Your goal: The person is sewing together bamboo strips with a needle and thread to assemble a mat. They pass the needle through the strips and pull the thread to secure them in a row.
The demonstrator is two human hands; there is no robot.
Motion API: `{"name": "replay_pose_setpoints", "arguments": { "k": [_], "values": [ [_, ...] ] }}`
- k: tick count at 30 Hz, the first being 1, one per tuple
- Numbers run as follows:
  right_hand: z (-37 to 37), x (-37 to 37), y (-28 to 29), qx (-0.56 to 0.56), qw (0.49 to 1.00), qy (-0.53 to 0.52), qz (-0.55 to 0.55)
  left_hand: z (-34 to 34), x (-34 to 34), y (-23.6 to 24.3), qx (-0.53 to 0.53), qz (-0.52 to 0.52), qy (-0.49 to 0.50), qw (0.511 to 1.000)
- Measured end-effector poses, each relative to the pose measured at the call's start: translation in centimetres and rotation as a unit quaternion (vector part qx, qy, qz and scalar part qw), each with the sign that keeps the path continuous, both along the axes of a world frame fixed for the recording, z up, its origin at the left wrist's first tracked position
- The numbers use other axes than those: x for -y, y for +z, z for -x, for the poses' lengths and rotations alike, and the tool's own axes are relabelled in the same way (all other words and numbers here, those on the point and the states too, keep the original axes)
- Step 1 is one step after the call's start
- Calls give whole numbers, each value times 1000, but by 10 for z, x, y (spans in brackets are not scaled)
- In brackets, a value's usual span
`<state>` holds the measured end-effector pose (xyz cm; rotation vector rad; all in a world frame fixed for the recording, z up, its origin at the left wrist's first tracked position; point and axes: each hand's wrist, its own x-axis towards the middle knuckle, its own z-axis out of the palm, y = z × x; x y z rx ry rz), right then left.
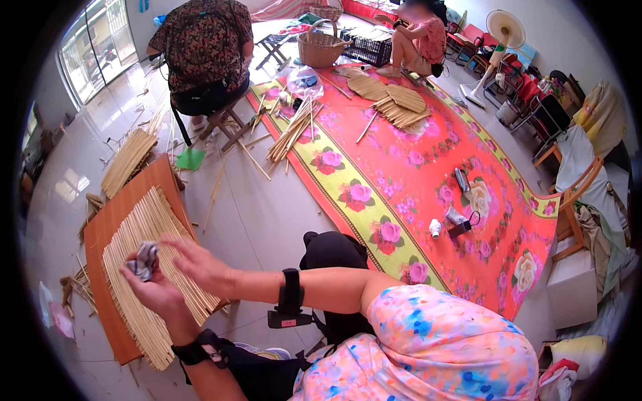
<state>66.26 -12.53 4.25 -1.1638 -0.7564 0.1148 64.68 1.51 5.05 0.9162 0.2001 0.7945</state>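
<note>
My left hand [159, 293] is closed around a crumpled grey-and-white cloth [143, 261] with dark stripes. Just to the right of the cloth, my right hand [202, 266] has its fingers stretched out, apparently holding nothing. Both hands are over a panel of pale, narrow straw-coloured strips [139, 224] laid side by side. This panel lies on a brown wooden board [109, 314]. Part of the panel is hidden behind my hands and forearms.
Beyond the board lies another straw-coloured panel [129, 160]. One person [207, 53] sits on a stool ahead; another [421, 40] sits farther right. A red floral mat [401, 174] carries a loose strip bundle [294, 134], finished panels [401, 100] and a white bottle [435, 228].
</note>
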Motion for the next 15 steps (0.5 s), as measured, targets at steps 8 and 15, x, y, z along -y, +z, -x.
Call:
{"name": "replay_pose_setpoints", "arguments": {
  "k": [8,15],
  "values": [
    [-36,6,-23,-436,851,146,-255,10,74,16,-85,-454,-184,868],
    [-17,13,10,-389,853,238,-253,6,78,3,-81,-618,38,781]
  ]
}}
